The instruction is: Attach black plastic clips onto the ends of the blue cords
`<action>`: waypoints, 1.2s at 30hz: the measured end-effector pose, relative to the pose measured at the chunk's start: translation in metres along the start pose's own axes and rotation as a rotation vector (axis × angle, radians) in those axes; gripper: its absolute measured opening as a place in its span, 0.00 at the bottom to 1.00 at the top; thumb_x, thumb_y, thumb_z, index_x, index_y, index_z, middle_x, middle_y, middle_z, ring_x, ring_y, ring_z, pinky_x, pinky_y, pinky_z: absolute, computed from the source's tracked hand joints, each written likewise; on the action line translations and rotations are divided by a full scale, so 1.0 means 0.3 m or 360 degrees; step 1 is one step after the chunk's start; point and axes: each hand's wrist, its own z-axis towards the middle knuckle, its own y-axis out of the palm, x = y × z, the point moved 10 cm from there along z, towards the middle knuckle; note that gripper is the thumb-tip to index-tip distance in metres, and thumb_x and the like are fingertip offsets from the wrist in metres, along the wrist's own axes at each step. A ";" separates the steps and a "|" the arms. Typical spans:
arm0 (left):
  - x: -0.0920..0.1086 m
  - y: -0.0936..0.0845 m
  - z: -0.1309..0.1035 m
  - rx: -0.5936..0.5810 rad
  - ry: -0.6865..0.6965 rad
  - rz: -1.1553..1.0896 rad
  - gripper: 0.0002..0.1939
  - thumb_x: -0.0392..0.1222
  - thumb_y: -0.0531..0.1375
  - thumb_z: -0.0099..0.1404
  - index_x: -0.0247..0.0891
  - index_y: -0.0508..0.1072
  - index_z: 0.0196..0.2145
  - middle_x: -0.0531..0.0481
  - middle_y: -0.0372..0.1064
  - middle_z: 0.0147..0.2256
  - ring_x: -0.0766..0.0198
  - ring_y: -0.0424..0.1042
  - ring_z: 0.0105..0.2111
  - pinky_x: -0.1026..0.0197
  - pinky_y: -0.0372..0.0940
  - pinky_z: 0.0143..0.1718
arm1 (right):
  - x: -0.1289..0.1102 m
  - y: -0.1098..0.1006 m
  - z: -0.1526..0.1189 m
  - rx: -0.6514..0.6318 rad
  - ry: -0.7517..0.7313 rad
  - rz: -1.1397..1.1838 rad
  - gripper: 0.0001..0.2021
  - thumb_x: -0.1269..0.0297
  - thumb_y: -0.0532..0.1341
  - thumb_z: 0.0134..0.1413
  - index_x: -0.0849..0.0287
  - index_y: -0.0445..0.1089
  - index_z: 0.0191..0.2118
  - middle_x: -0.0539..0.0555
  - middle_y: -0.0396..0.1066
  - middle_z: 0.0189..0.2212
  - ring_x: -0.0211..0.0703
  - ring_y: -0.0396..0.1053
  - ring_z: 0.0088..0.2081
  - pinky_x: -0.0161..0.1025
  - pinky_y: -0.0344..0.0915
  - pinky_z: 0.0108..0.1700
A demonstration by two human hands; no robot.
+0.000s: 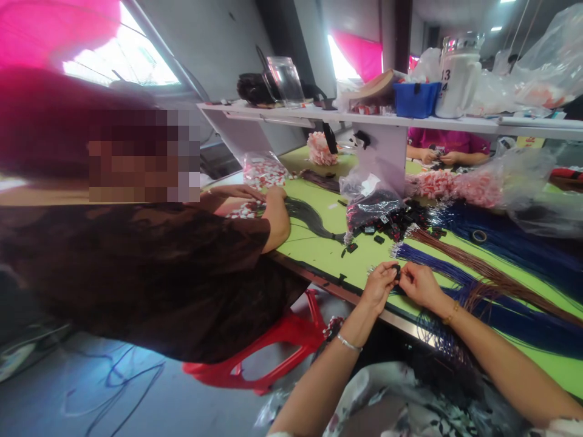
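Note:
Near the table's front edge, my left hand (pixel 379 287) pinches a small black connector housing (pixel 398 272) between thumb and fingers. My right hand (pixel 421 285) is close on its right side, fingertips pressed together; whatever they hold is too small to make out. Just beyond my hands lie a bundle of blue wires (pixel 426 262) and a bundle of brown wires (pixel 460 250), both with pale metal ends. A pile of black connector housings (pixel 392 224) is heaped behind them, partly under a clear plastic bag (pixel 371 194).
A co-worker in a dark shirt (pixel 136 279) sits at left on a red stool (pixel 259 352), hands by a dark wire bundle (pixel 310 215). The shelf (pixel 328 114) over the green table (pixel 296 240) carries a blue bin (pixel 415 99) and bottle. Another person works opposite.

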 end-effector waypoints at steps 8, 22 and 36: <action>0.020 0.023 -0.006 -0.0015 -0.0008 0.0025 0.19 0.41 0.70 0.46 0.34 0.73 0.36 0.49 0.71 0.30 0.68 0.69 0.29 0.65 0.63 0.33 | 0.091 -0.065 0.089 0.0022 0.0005 0.0069 0.11 0.63 0.51 0.57 0.59 0.67 0.29 0.50 0.69 0.24 0.36 0.63 0.25 0.31 0.54 0.29; -0.001 0.031 0.084 -0.0073 -0.0009 -0.0175 0.18 0.38 0.69 0.48 0.33 0.73 0.37 0.47 0.72 0.32 0.68 0.70 0.31 0.66 0.63 0.34 | 0.266 -0.069 0.271 0.0136 0.0256 -0.0129 0.07 0.64 0.54 0.52 0.59 0.65 0.27 0.50 0.68 0.24 0.36 0.62 0.25 0.32 0.56 0.30; -0.001 0.051 0.080 -0.0158 -0.0029 -0.0255 0.14 0.35 0.66 0.51 0.33 0.74 0.37 0.46 0.72 0.33 0.65 0.70 0.32 0.64 0.63 0.35 | 0.117 -0.070 0.073 0.0152 0.0051 0.0292 0.04 0.65 0.58 0.50 0.60 0.67 0.28 0.47 0.64 0.21 0.34 0.58 0.22 0.31 0.54 0.25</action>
